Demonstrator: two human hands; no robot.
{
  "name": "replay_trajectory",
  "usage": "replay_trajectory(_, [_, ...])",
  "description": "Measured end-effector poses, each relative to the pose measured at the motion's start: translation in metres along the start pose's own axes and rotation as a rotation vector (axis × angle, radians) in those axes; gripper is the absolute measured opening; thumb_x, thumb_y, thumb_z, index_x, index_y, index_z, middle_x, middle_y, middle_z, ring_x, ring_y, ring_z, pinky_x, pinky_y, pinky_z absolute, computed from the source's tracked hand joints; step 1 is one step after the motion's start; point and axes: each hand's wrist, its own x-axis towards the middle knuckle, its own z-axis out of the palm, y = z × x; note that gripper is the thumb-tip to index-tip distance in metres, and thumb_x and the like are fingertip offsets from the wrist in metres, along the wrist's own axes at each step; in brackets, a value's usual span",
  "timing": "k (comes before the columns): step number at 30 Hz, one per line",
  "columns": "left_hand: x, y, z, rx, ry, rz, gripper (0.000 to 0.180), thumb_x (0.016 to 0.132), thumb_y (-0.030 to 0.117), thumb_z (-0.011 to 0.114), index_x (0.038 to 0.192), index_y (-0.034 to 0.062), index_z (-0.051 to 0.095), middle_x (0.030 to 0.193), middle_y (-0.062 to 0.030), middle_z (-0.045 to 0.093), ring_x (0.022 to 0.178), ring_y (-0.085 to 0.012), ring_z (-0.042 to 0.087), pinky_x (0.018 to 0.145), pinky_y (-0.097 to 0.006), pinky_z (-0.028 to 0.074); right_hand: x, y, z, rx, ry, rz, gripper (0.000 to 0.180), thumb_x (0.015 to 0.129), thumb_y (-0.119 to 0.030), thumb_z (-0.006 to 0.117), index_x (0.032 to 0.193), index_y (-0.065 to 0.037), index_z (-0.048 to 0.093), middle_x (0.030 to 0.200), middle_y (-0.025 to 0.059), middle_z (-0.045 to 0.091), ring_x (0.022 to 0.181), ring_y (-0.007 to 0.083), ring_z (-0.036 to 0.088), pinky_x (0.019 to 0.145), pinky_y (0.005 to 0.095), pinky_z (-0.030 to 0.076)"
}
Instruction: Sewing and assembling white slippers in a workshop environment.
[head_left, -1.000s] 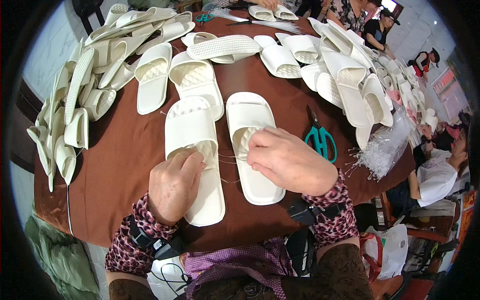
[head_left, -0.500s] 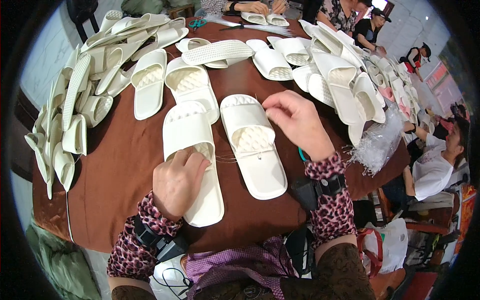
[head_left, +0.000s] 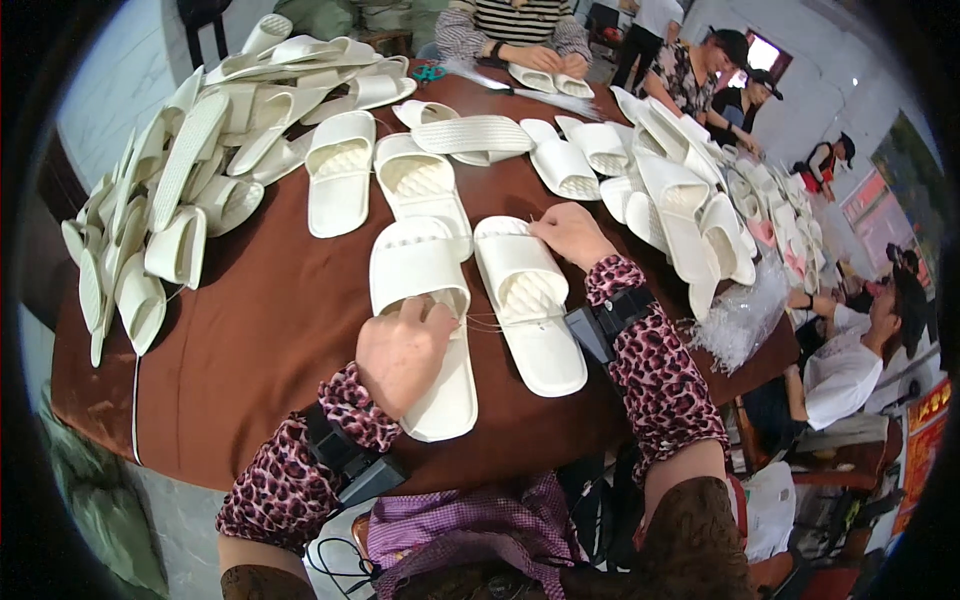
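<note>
Two white slippers lie side by side before me, toes pointing away: the left slipper [head_left: 438,395] and the right slipper [head_left: 548,355]. My left hand [head_left: 402,355] is closed at the left slipper's foot opening, fingers curled beneath the strap edge; what the fingertips grip is hidden. Thin clear strands [head_left: 490,322] run from beside that hand across to the right slipper's opening. At the right slipper's toe, my right hand [head_left: 575,235] pinches with thumb and forefinger, where a fine strand end shows. Just beyond, another slipper [head_left: 418,180] touches the left one's toe.
Slippers heap up along the table's left side [head_left: 190,150] and at the right [head_left: 680,190]. A bundle of clear strands [head_left: 742,318] lies at the right edge. Teal-handled scissors [head_left: 430,72] rest at the back. Across the table, a striped-sleeved person handles slippers [head_left: 550,82]; others work at right.
My right hand has drawn in close to the right slipper's toe, its fingers now pinched there. My left hand stays at the left slipper's opening. The whole view has shifted slightly.
</note>
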Motion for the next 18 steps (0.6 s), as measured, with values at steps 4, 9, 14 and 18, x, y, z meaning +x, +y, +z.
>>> replay_trajectory(4, [-0.002,-0.002,0.001,0.013,0.028,0.011,0.013,0.077,0.014,0.064,0.076,0.0038,0.057,0.075,-0.0109,0.059,0.062,-0.0255,0.062,0.052,-0.035,0.052,0.009,0.009,0.003,0.145,-0.078,0.043,0.030,0.077,-0.025,0.059,0.079,0.004,0.066,0.078,0.0227,0.063,0.076,0.0372,0.061,0.070,0.0412,0.048])
replay_trajectory(9, [-0.006,-0.006,0.005,0.024,0.015,0.011,0.013,0.076,0.015,0.064,0.076,0.0042,0.058,0.073,-0.0108,0.059,0.061,-0.0252,0.062,0.051,-0.035,0.051,0.014,-0.053,-0.015,0.487,0.018,-0.116,0.016,0.080,-0.014,0.061,0.083,0.002,0.063,0.073,0.0081,0.062,0.068,0.0150,0.058,0.063,0.0277,0.046])
replay_trajectory(14, [-0.005,-0.005,0.002,0.000,0.017,0.001,0.009,0.074,0.014,0.063,0.076,0.0059,0.059,0.072,-0.0099,0.059,0.059,-0.0250,0.062,0.050,-0.035,0.051,0.028,-0.105,-0.007,0.509,-0.288,-0.259,0.015,0.083,-0.014,0.060,0.086,0.001,0.063,0.075,0.0013,0.061,0.069,0.0083,0.055,0.063,0.0235,0.044])
replay_trajectory(18, [-0.008,-0.008,-0.001,0.011,-0.005,-0.015,0.008,0.073,0.012,0.062,0.077,0.0067,0.060,0.071,-0.0090,0.058,0.059,-0.0242,0.062,0.050,-0.035,0.051,0.029,-0.129,0.011,0.356,-0.414,-0.305,0.020,0.077,-0.016,0.063,0.086,0.001,0.067,0.076,0.0103,0.066,0.071,0.0145,0.062,0.067,0.0289,0.049])
